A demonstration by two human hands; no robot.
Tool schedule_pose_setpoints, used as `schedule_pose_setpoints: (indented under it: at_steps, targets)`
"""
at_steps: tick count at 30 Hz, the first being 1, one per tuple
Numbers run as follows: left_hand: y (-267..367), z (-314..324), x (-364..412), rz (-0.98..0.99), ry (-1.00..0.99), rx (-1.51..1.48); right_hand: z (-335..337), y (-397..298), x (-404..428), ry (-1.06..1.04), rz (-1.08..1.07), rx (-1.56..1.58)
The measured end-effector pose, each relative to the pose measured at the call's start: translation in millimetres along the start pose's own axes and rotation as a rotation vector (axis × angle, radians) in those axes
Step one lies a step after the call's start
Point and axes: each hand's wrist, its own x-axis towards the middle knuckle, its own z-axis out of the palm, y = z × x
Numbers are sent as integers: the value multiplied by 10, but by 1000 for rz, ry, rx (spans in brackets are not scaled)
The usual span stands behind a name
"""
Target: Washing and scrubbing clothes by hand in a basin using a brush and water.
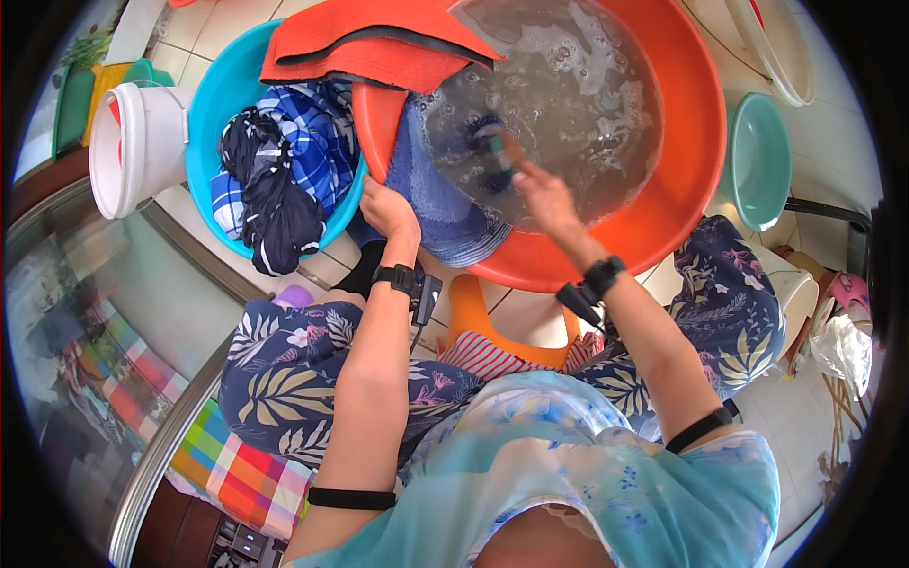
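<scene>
A large orange plastic basin (692,135) holds murky, sudsy water (568,128). My left hand (389,211) is closed at the basin's left rim, beside the blue tub; whether it grips the rim or the cloth's edge is unclear. A blue towel (433,199) hangs over the near left rim into the water. My right hand (547,199), blurred, is closed around the handle of a brush (505,148), whose head is at the water among dark blue cloth or bristles, hard to tell apart. A folded red mat with dark backing (376,42) lies across the basin's upper left rim.
A blue tub (202,92) with plaid and dark clothes (277,177) stands left, next to a white bucket (142,153). A teal basin (760,160) is at the right. An orange stool (472,305) stands before me. A metal-framed glass door (170,433) is at lower left.
</scene>
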Motion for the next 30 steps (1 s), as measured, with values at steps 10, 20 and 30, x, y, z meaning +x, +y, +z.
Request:
schedule_pose_setpoints:
  at_steps: [10,20,30]
  targets:
    - [6,51,-19,29,4,7,-211,-472,-426,-200,433,339]
    - [32,13,-64,10,-27,-58,452,-1043,-334,-486,532,435]
    - [36,19,-50,62,-39,-20,549,-1034,166,-352,459,400]
